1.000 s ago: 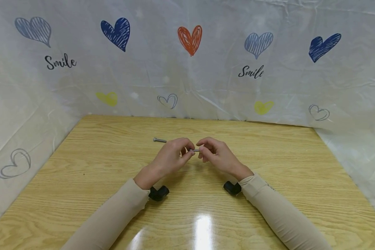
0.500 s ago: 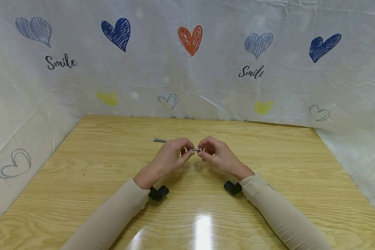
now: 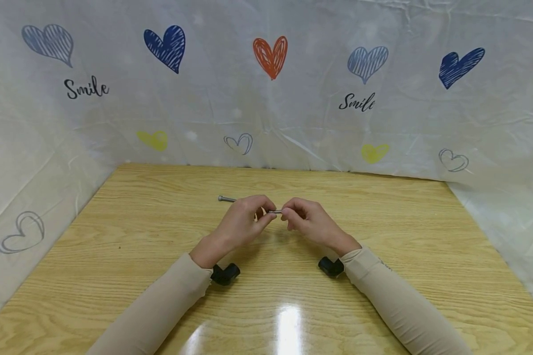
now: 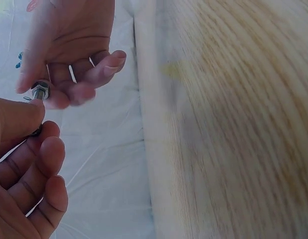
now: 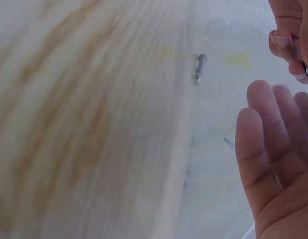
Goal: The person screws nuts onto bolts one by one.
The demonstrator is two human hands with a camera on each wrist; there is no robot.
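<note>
Above the middle of the table, my left hand (image 3: 247, 217) pinches a metal bolt (image 3: 274, 211) between thumb and fingers. The bolt lies about level, its free end toward my right hand (image 3: 310, 219). In the left wrist view a hex nut (image 4: 41, 86) sits on the bolt's threaded end. My right thumb and index finger grip this nut, the other fingers loosely bent. The head view has the nut hidden behind those fingertips. My left fingers cover the bolt's head end.
A second bolt (image 3: 226, 199) lies on the wooden table (image 3: 160, 231) just beyond my left hand; the right wrist view shows what looks like a nut on its end. Behind the table hangs a white cloth (image 3: 293, 118) printed with hearts.
My right thumb and fingers were around the nut, then parted and left it showing half a second ago; now they close over it again. My left hand stays in place.
</note>
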